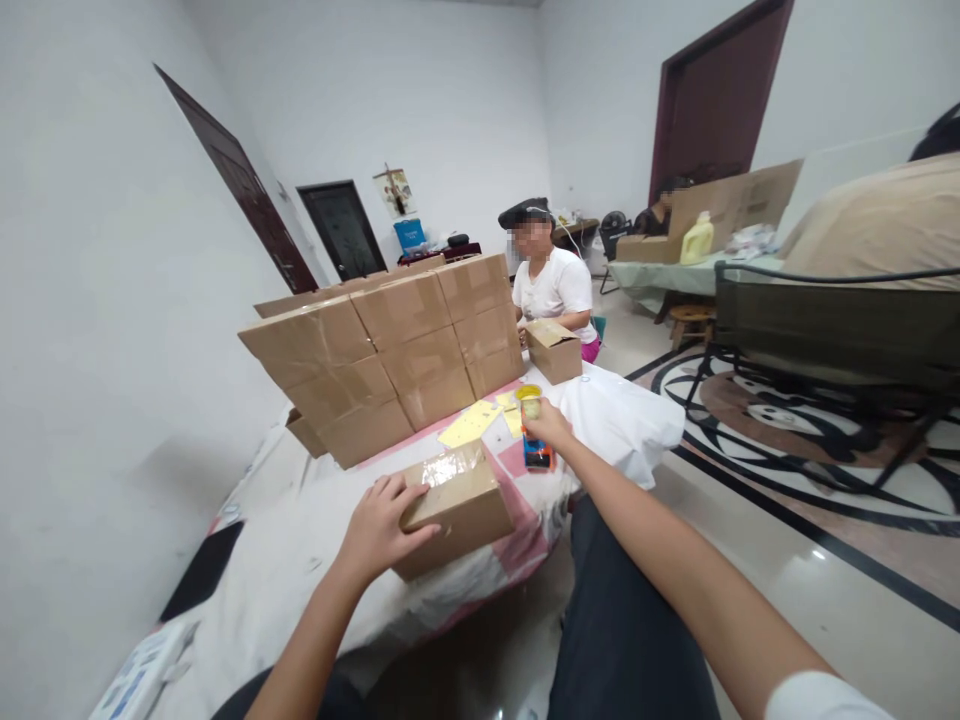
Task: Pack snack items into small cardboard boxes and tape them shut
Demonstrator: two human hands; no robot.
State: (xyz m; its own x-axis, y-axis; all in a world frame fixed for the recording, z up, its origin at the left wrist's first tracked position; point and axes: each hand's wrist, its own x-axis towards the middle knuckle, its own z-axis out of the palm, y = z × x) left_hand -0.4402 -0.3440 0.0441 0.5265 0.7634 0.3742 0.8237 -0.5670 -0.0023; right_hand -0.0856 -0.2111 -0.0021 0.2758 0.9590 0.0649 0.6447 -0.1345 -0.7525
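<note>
— What takes up most of the space?

— A long table under a white cloth. A stack of shut cardboard boxes stands on its far half, several rows high.

— Is anyone else there?

— A co-worker in a white shirt sits at the far end, right of the stack, with a small open box in front of them.

— And nearer the camera?

— A taped box sits at the near edge of the table, its top glossy with clear tape. The left hand clasps its near-left corner, with the fingers spread over the top edge and the thumb against the side.

— What lies beyond that box?

— Some yellow sheets, flat on the cloth between the taped box and the stack.

— And the other hand?

— The right hand is stretched out just right of the sheets. Its fingers are curled tight round a tape dispenser, orange and blue, which stands on the cloth with a pale roll at its top.
</note>
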